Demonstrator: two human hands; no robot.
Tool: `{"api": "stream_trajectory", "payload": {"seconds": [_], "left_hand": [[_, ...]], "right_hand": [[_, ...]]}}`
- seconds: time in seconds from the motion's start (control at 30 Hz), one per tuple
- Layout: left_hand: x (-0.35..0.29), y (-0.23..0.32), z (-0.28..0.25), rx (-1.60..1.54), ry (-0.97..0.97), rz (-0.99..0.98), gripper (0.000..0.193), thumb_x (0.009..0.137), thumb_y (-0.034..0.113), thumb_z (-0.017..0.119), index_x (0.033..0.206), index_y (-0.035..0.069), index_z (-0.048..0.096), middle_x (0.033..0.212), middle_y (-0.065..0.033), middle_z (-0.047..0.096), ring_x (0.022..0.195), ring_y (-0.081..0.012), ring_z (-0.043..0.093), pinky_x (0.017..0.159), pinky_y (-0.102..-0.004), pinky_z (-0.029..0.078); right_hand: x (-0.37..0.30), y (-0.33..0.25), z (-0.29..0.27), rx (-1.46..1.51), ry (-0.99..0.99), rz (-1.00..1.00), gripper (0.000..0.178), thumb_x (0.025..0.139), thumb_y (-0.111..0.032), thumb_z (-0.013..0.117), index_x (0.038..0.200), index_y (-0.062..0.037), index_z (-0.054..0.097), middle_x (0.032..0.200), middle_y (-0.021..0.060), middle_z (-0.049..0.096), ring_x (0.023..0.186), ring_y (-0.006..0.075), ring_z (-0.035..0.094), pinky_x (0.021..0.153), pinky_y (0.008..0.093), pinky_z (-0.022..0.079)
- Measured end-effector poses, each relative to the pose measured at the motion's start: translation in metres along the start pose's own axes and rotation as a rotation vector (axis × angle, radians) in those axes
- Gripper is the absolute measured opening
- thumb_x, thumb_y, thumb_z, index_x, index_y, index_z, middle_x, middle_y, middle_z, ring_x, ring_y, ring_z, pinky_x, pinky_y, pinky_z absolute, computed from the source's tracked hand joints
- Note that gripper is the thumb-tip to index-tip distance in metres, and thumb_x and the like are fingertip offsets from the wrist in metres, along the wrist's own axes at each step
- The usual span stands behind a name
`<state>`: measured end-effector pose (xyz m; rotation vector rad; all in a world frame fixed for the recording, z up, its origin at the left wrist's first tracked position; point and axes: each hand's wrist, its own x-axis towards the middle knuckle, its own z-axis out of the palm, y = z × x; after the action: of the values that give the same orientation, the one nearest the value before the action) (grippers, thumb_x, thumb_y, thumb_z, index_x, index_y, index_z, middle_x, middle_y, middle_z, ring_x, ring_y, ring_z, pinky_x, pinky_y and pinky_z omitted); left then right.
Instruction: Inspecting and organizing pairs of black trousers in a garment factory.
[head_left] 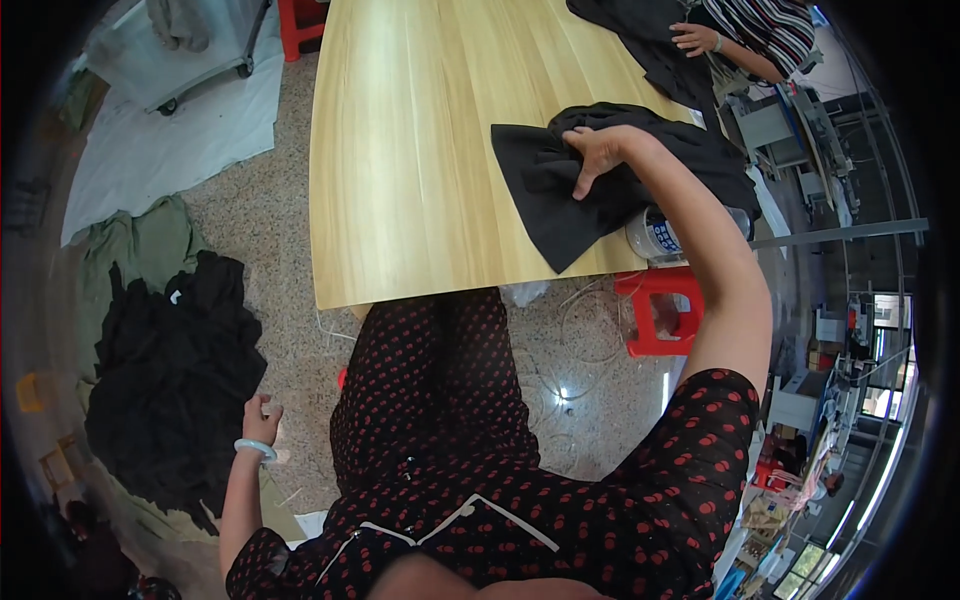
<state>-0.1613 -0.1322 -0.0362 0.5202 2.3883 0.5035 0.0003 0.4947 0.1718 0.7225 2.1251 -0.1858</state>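
Note:
On the right part of the table lies a crumpled black garment (535,185), one flat corner of it pointing toward the near edge. My right hand (600,155) rests on this cloth, thumb spread away from the fingers, and no fold shows gripped between them. Down at my left side hangs my left hand (262,422), its fingers loosely curved with a gap to the thumb and nothing visible in it. It is beside a heap of black garments (175,370) on the floor. A pale bracelet (256,450) circles that wrist.
The wooden table (400,150) stands before me. A clear plastic jar (655,235) sits by my right forearm, above a red stool (665,310). Across the table, another person's hand (695,40) touches dark cloth. A wheeled bin (185,50) is at the far left.

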Motion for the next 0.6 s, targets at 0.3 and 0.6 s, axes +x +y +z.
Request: {"api": "stream_trajectory", "payload": {"seconds": [0.3,0.6], "left_hand": [[0.004,-0.005,0.022,0.001,-0.004,0.091,0.036,0.073,0.021,0.063,0.101,0.003,0.051,0.101,-0.0169,0.051,0.083,-0.0293,0.055,0.073,-0.0340,0.046],[0.004,0.003,0.025,-0.063,-0.016,0.114,0.033,0.075,0.021,0.062,0.100,0.002,0.053,0.098,-0.0171,0.054,0.083,-0.0284,0.055,0.072,-0.0337,0.046]], "right_hand": [[-0.011,0.005,0.051,-0.241,0.373,-0.188,0.090,0.035,-0.013,0.083,0.112,-0.0038,0.036,0.136,0.0249,0.015,0.107,0.0399,0.045,0.087,0.0395,0.043],[0.017,0.000,0.036,-0.067,1.013,-0.245,0.016,0.065,-0.006,0.055,0.081,-0.0081,0.054,0.076,0.0165,0.058,0.079,0.0350,0.055,0.066,0.0426,0.044]]}}
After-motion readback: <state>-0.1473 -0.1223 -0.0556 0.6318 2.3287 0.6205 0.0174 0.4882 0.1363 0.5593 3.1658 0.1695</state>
